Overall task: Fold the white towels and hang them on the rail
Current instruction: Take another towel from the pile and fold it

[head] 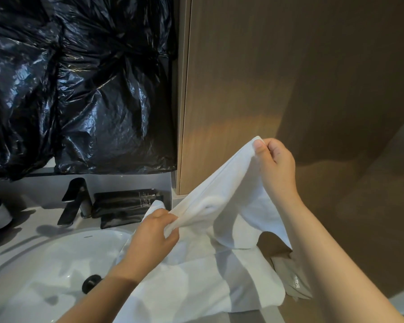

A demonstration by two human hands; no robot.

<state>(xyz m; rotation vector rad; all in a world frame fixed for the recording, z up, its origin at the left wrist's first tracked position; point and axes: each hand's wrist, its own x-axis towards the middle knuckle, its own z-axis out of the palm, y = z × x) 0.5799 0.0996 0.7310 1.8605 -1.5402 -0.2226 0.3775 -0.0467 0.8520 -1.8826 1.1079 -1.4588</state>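
- Over the sink's (56,264) right edge, by the wood panel (243,78): where's the towel rn?
- White towel (219,206) is up in the air betw. both hands. Top edge is stretched on a slant, the rest sags w/ a soft roll mid-cloth. More white cloth (208,283) lies under it, across the sink rim & worktop (33,217). Same towel or a 2nd one, can't tell.
- Grips?
- Left grip (154,231) is low, fingers curled round a bunched bit of the edge. Right grip (275,162) is higher, thumb & fingers pinching a corner. Both are closed on the towel.
- How'll it handle?
- Prob. light, v. soft, floppy. No stiffness, so it droops wherever it isn't held. Terry isn't slippery, so a plain pinch should do. Nothing fragile.
- Where to take hold?
- Corners & hem, imo. The hem band gives a firmer line than the middle, and mid-cloth grabs just bunch it, as at the left. For a square fold the left prob. needs to get to the far corner so the edge pulls straight.
- Rail?
- Not in view. Nearby: black tap (72,201), dark pouches (126,201) behind it, grey cloth (294,283) at the worktop's right end, black plastic sheeting (79,78) above.
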